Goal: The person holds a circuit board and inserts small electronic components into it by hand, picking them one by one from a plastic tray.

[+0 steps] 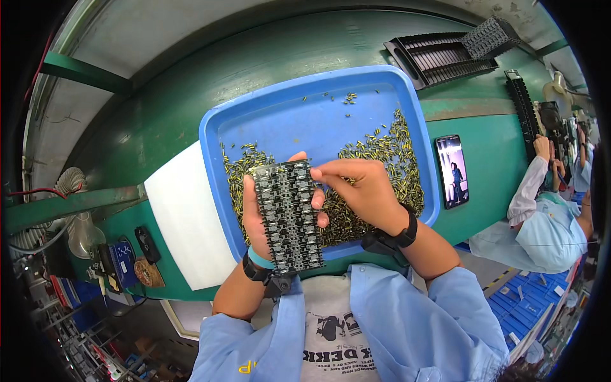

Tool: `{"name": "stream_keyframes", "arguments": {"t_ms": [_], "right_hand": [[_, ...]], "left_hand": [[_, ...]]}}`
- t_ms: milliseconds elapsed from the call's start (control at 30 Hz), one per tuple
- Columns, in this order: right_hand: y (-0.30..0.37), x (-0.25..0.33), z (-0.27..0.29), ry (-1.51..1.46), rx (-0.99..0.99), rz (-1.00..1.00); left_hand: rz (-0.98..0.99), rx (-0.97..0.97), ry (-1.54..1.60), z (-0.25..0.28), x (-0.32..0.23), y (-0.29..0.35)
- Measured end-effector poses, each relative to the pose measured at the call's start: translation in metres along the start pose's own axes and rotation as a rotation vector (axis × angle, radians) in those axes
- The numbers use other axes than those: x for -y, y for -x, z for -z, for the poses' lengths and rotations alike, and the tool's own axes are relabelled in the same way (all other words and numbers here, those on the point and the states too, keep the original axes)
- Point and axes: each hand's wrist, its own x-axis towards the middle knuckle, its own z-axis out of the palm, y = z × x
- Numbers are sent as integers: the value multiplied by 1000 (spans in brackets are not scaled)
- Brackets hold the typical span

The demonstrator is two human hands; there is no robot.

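Observation:
My left hand [253,219] holds a dark panel [289,216] from beneath, its fingertips wrapping round the right edge. Rows of small silvery and black pieces cover the panel, which looks like a circuit board panel. At its upper right corner, my right hand [369,191] is closed in a pinch of thumb and forefinger. Whatever lies between those fingertips is too small to make out. Both hands are over a blue plastic tray [210,137]. Many tiny yellow-green and black cylindrical parts [404,169] lie in it, heaped mostly at the right and near side.
Left of the tray lies a white sheet [188,219]. A phone [452,172] with its screen lit rests to the right. Black slotted racks [436,60] stand at the far right. Beyond the phone, a co-worker's sleeve [528,184] reaches over the green bench. Small items, including a blue box [125,264], sit at the left.

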Motion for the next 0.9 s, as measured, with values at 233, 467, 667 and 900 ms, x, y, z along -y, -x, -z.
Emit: {"name": "stream_keyframes", "arguments": {"t_ms": [233, 467, 667, 900], "right_hand": [[-1, 7, -7, -461, -243, -101], [-4, 5, -1, -260, -228, 88], [-4, 8, 2, -334, -256, 36], [-6, 4, -3, -653, -287, -18]], "left_hand": [[-21, 161, -23, -3, 0, 5], [-18, 182, 5, -7, 4, 6], [-60, 55, -89, -8, 4, 0], [-27, -61, -216, -7, 4, -2]]}}
